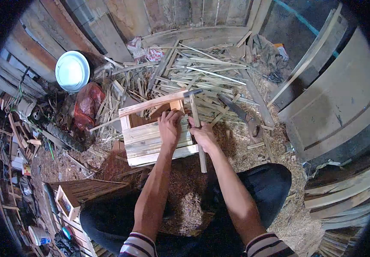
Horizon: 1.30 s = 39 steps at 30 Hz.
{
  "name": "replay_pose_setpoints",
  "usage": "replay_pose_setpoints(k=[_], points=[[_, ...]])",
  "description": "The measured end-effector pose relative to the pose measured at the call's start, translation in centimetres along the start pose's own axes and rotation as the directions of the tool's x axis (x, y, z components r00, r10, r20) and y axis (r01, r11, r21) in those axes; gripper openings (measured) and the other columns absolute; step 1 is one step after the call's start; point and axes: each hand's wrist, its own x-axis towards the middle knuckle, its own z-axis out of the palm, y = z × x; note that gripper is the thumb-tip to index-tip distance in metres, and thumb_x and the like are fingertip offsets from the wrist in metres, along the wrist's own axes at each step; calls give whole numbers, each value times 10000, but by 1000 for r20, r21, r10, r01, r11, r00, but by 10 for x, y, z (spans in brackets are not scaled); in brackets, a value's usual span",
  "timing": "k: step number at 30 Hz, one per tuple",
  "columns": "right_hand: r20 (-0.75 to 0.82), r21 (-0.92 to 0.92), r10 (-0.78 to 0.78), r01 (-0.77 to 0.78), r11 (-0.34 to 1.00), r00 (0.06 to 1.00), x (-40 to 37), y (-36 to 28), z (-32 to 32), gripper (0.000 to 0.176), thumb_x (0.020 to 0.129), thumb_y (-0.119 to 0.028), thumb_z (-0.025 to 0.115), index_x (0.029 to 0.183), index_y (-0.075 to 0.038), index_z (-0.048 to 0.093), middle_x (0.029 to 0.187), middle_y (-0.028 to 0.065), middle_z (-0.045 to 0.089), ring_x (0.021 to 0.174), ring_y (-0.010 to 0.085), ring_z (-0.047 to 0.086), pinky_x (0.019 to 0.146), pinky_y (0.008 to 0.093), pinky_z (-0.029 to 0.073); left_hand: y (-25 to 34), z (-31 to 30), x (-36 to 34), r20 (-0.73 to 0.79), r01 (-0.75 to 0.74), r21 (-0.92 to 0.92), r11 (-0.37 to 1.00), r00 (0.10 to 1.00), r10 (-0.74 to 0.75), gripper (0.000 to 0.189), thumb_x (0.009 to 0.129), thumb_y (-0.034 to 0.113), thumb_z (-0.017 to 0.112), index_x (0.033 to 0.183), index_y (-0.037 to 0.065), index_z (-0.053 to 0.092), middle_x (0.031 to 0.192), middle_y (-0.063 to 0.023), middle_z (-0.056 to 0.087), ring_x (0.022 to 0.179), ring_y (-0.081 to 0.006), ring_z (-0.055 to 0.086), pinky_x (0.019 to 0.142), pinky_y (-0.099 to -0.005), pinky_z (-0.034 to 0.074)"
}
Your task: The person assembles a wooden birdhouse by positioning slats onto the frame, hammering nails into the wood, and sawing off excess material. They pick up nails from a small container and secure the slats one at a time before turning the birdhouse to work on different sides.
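A wooden box frame (153,99) with slats nailed across its near side stands between my knees and the pile of sticks. My left hand (170,124) rests on the top slats at the box's right part, its fingers bent together on something I cannot make out. Close beside it, my right hand (201,132) is wrapped round the wooden handle of a hammer (195,107). The hammer's dark head lies at the top, by the box's upper right corner, and the handle runs down past the box's right side.
Beyond the box lies a heap of thin wood strips (206,73). A saw (249,122) lies right of it. A white basin (72,71) and a red plastic bag (89,107) are at the left. Wood shavings cover the floor; a curved panel (335,98) leans at the right.
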Motion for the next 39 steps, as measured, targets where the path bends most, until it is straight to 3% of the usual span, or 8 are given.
replay_pose_setpoints(k=[8, 10, 13, 23, 25, 28, 31, 39], points=[[9, -17, 45, -45, 999, 999, -10, -13, -3, 479, 777, -62, 540, 1256, -51, 536, 1303, 133, 517, 1210, 223, 463, 1015, 287, 331, 8, -8, 4, 37, 32, 4, 999, 999, -32, 117, 737, 81, 597, 832, 117, 656, 901, -10, 623, 835, -249, 516, 697, -388, 360], [-137, -128, -66, 48, 991, 988, -2, 4, 2, 406, 749, -192, 646, 1147, -114, 630, 941, 163, 655, 841, 245, 620, 737, 341, 477, 7, -7, 4, 48, 26, 2, 1000, 998, -27, 124, 736, 75, 595, 835, 119, 655, 896, -7, 622, 836, -249, 516, 693, -389, 359], [-75, -44, -101, 98, 994, 992, 3, 10, 1, 411, 753, -196, 637, 1156, -114, 622, 920, 158, 651, 818, 239, 615, 736, 335, 473, 4, -5, 1, 33, 17, 1, 1000, 999, -17, 162, 714, 60, 593, 854, 118, 652, 888, -13, 617, 848, -248, 515, 700, -389, 362], [-71, -56, -63, 59, 997, 995, -5, -3, -1, 442, 756, -153, 613, 1197, -126, 604, 978, 135, 650, 837, 209, 602, 748, 328, 470, 3, -4, 0, 16, -25, 45, 999, 1000, 24, 221, 690, 55, 577, 886, 123, 653, 957, -39, 611, 880, -259, 510, 728, -393, 367], [-55, -132, 31, -38, 991, 998, -20, -26, -3, 484, 762, -104, 561, 1245, -83, 558, 1194, 137, 596, 1056, 211, 563, 924, 288, 407, 5, -5, 1, 20, -24, 49, 999, 1000, 23, 214, 698, 63, 578, 888, 126, 654, 955, -33, 609, 878, -254, 510, 728, -393, 369], [-84, -89, -73, 66, 994, 994, -7, -4, 0, 461, 740, -129, 587, 1201, -128, 603, 990, 157, 659, 837, 235, 621, 778, 324, 469, 4, -6, 1, 54, -27, 66, 997, 998, 24, 196, 714, 82, 584, 889, 134, 655, 930, -15, 599, 869, -243, 510, 725, -393, 369], [-135, -172, -224, 200, 965, 965, 19, 31, 5, 448, 744, -139, 585, 1191, -130, 609, 974, 171, 663, 833, 256, 634, 786, 334, 472, 5, -6, 2, 130, 13, 87, 996, 991, -24, 158, 749, 108, 591, 890, 135, 657, 913, 4, 597, 848, -231, 515, 728, -384, 372], [-19, -71, -146, 144, 987, 989, -2, 8, -6, 390, 799, -71, 531, 1182, -42, 593, 1162, 109, 625, 1049, 198, 600, 893, 279, 445, 5, -6, 3, 107, 88, 3, 996, 990, -88, 102, 813, 149, 597, 882, 128, 670, 944, -10, 632, 853, -271, 518, 717, -398, 369]])
